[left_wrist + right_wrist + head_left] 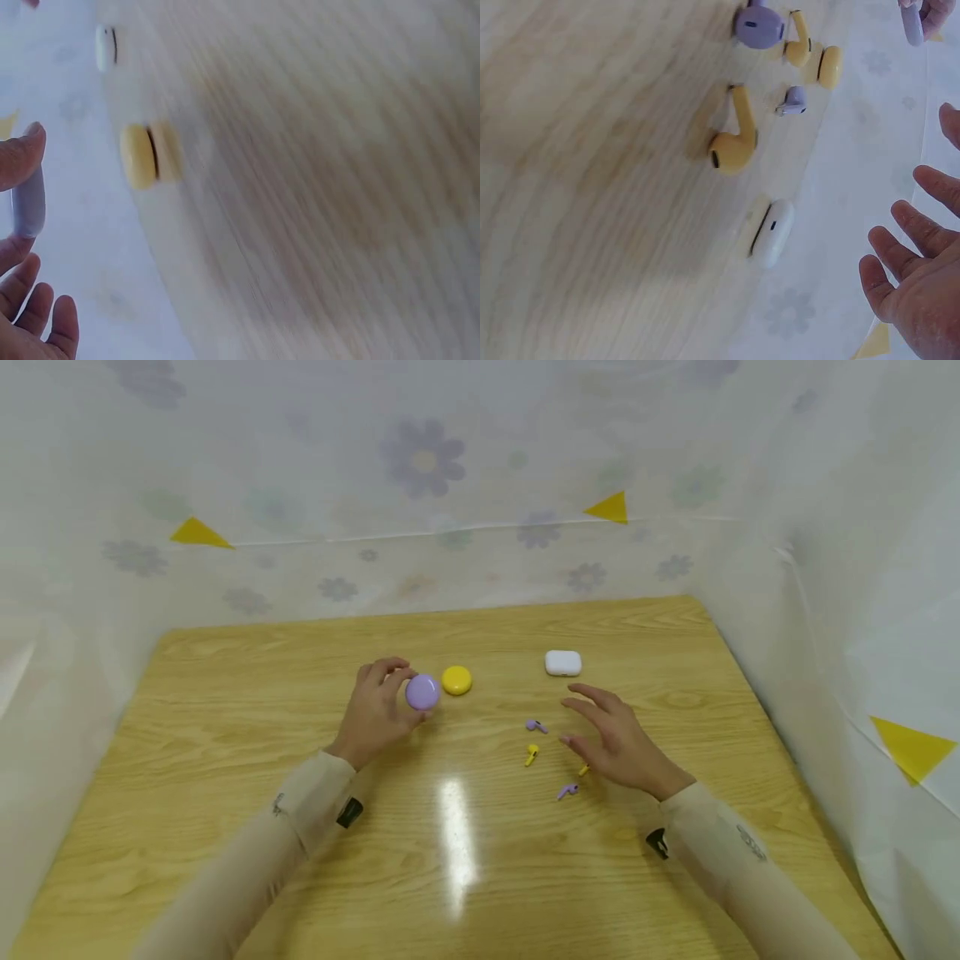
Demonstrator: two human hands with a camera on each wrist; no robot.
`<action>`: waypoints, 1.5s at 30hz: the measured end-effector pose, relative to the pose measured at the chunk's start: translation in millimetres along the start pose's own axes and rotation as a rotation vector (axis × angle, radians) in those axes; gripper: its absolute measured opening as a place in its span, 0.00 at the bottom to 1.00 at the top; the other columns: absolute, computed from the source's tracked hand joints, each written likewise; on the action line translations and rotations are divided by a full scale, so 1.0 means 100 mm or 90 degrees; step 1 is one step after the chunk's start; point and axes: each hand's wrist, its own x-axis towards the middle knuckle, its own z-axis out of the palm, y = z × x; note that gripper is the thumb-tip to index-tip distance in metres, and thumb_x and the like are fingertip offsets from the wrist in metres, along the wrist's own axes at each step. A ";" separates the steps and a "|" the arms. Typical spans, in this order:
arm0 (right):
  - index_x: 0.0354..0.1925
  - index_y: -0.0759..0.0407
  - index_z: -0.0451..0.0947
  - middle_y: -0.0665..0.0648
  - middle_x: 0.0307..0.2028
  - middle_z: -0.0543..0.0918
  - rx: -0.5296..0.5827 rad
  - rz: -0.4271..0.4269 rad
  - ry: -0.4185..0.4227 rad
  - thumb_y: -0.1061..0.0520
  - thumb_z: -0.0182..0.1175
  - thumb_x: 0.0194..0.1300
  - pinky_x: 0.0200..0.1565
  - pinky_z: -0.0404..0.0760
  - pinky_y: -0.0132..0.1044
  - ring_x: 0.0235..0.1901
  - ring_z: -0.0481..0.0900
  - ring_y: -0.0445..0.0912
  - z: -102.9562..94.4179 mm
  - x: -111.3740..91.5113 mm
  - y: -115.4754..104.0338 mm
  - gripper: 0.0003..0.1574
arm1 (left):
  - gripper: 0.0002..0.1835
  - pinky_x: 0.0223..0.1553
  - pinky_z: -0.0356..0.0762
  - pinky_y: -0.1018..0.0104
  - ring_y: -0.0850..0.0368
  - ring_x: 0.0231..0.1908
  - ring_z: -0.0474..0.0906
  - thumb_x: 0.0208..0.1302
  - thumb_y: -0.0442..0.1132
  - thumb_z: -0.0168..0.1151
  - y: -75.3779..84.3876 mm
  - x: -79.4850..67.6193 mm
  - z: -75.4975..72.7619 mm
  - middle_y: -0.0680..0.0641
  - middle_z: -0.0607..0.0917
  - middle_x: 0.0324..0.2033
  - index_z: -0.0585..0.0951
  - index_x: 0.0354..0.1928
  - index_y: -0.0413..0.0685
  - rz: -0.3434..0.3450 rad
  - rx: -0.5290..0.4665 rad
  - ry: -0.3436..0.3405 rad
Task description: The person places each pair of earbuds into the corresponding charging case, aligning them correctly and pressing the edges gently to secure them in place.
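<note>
Between thumb and fingertips my left hand (375,714) pinches a round purple earbud case (423,692), raised above the table; the left wrist view shows the case (28,204) edge-on. A round yellow earbud case (457,680) lies just to its right. My right hand (618,743) hovers with spread fingers and holds nothing. Beside it lie a purple earbud (536,726), a yellow earbud (532,754) and another purple earbud (568,790). A second yellow earbud (735,139) is partly hidden by this hand in the head view.
A white earbud case (562,663) sits toward the back right of the wooden table (262,693). Pale flowered sheeting (337,460) encloses the back and sides, with yellow triangles (611,508) on it.
</note>
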 end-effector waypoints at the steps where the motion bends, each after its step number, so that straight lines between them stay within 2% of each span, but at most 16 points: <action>1: 0.55 0.67 0.74 0.71 0.61 0.72 0.001 -0.003 0.002 0.62 0.69 0.51 0.53 0.67 0.66 0.59 0.70 0.66 0.00 0.02 -0.01 0.32 | 0.29 0.54 0.72 0.46 0.40 0.53 0.68 0.40 0.41 0.80 0.04 -0.02 0.01 0.39 0.76 0.54 0.79 0.46 0.40 0.007 -0.005 0.005; 10: 0.54 0.65 0.76 0.68 0.62 0.71 0.039 -0.001 -0.029 0.61 0.66 0.57 0.57 0.64 0.66 0.63 0.67 0.64 0.06 0.26 -0.15 0.25 | 0.30 0.50 0.72 0.49 0.41 0.49 0.70 0.37 0.40 0.81 0.37 -0.15 0.08 0.39 0.77 0.51 0.78 0.44 0.40 0.085 -0.023 0.057; 19: 0.50 0.62 0.78 0.66 0.62 0.72 0.078 -0.010 -0.066 0.56 0.64 0.61 0.61 0.64 0.61 0.64 0.68 0.59 0.14 0.54 -0.36 0.19 | 0.32 0.53 0.73 0.52 0.43 0.51 0.72 0.37 0.44 0.81 0.58 -0.21 0.21 0.40 0.77 0.52 0.78 0.46 0.39 0.141 0.031 0.099; 25: 0.46 0.62 0.80 0.65 0.61 0.74 0.096 -0.045 -0.073 0.56 0.65 0.60 0.62 0.66 0.59 0.63 0.69 0.58 0.22 0.68 -0.44 0.16 | 0.29 0.53 0.74 0.54 0.43 0.49 0.74 0.43 0.48 0.78 0.65 -0.22 0.31 0.40 0.79 0.50 0.78 0.44 0.40 0.186 0.086 0.135; 31: 0.40 0.61 0.82 0.64 0.59 0.76 0.092 -0.052 -0.092 0.56 0.63 0.61 0.60 0.67 0.59 0.62 0.70 0.59 0.25 0.73 -0.50 0.11 | 0.26 0.55 0.73 0.56 0.46 0.49 0.75 0.48 0.52 0.74 0.68 -0.24 0.38 0.40 0.80 0.49 0.79 0.41 0.41 0.234 0.149 0.167; 40: 0.36 0.60 0.81 0.64 0.54 0.78 0.086 -0.066 -0.103 0.57 0.62 0.63 0.59 0.70 0.59 0.58 0.73 0.60 0.26 0.73 -0.51 0.07 | 0.25 0.56 0.71 0.57 0.47 0.51 0.75 0.50 0.53 0.73 0.70 -0.24 0.41 0.41 0.80 0.49 0.78 0.42 0.42 0.247 0.173 0.176; 45: 0.36 0.62 0.79 0.64 0.51 0.77 0.091 -0.065 -0.122 0.59 0.61 0.64 0.57 0.71 0.57 0.55 0.73 0.58 0.27 0.73 -0.52 0.06 | 0.27 0.55 0.72 0.57 0.47 0.50 0.75 0.47 0.53 0.75 0.70 -0.23 0.43 0.41 0.80 0.49 0.77 0.42 0.42 0.252 0.170 0.184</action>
